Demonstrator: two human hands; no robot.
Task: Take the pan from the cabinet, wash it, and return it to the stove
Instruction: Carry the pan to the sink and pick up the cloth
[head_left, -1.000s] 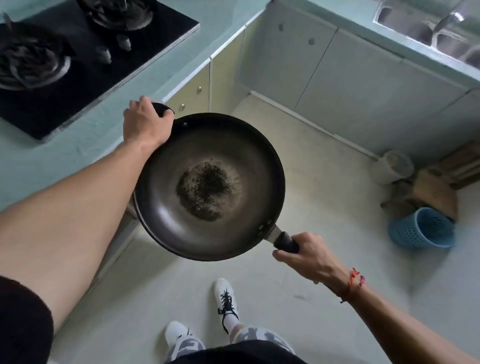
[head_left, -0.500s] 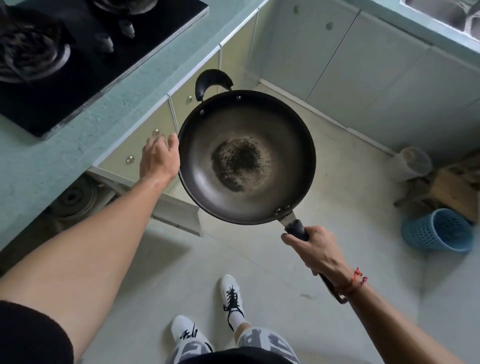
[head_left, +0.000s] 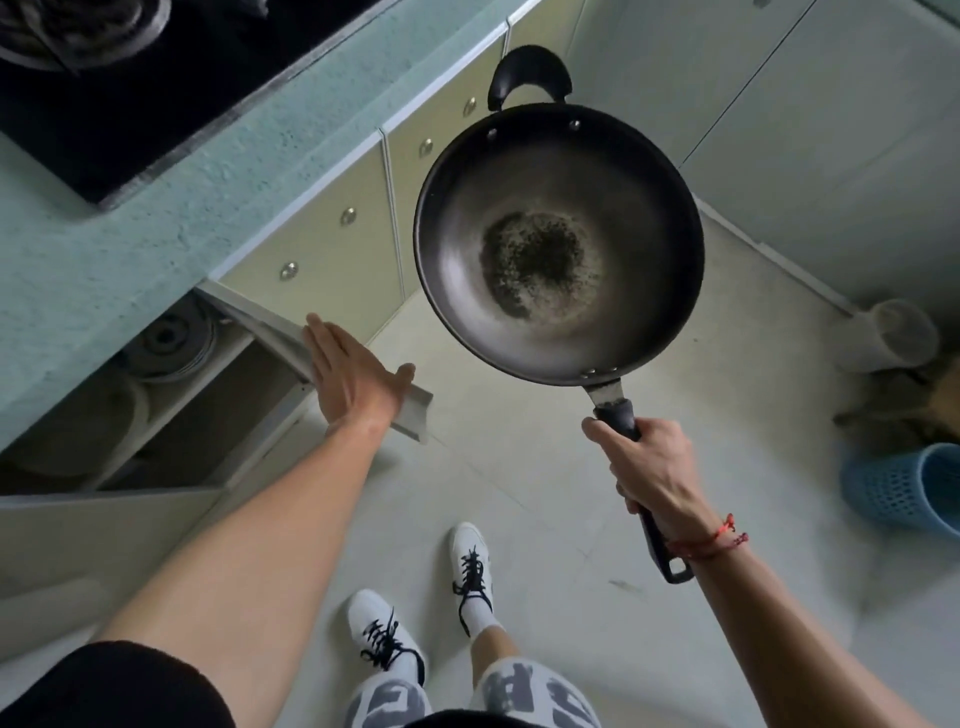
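Observation:
A dark round pan (head_left: 558, 244) with a burnt black patch in its middle hangs in the air over the floor, level, with a small loop handle at its far side. My right hand (head_left: 649, 467) is closed around its long black handle. My left hand (head_left: 353, 374) is flat, fingers together, pressed against the edge of the open cabinet door (head_left: 291, 343) below the counter. The cabinet (head_left: 171, 415) stands open, with round cookware on its shelves. The black stove (head_left: 156, 67) lies in the green counter at the upper left.
Cream drawer fronts with metal knobs (head_left: 332, 244) run under the counter (head_left: 104, 244). Grey cabinet doors (head_left: 779, 104) fill the far wall. A white container (head_left: 893, 338) and a blue perforated basket (head_left: 914, 493) stand on the floor at right. My feet in white shoes (head_left: 415, 613) are below.
My left hand let go of the pan's small handle and dropped to the open cabinet door. My right hand has carried the pan up and to the right.

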